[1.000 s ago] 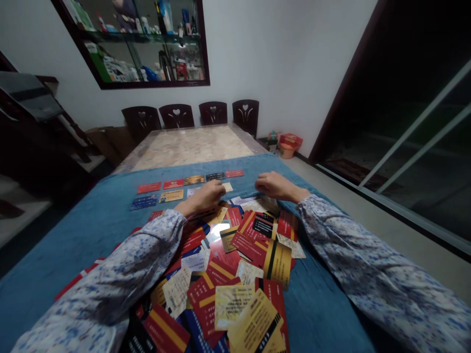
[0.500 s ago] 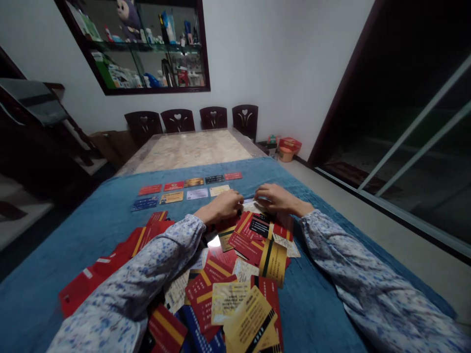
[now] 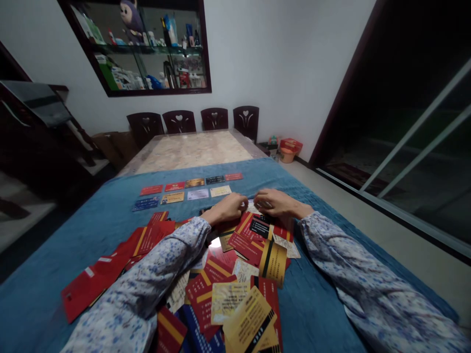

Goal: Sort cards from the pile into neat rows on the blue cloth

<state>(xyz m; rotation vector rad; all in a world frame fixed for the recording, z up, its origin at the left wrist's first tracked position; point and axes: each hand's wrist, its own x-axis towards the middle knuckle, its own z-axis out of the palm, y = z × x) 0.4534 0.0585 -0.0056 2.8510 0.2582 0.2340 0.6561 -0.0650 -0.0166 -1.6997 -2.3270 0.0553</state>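
My left hand, fingers curled in, rests at the far end of a heap of loose cards. Just across from it, my right hand is curled with its fingertips pointing left. Between them a pale card shows in part; whether either hand grips it is hidden by the fingers. Near my hands lie a black card and red cards with yellow stripes. Closer to me are gold cards, a yellowish card and a blue card, overlapping one another.
Two rows of cards lie farther out, among them a lilac card and a blue card. Red cards spread beside my left sleeve. A blue cloth covers the near table. Chairs stand at the far end.
My left hand has shifted slightly right and toward me, and the right hand slightly toward me. The card rows look the same. The view has moved a little.
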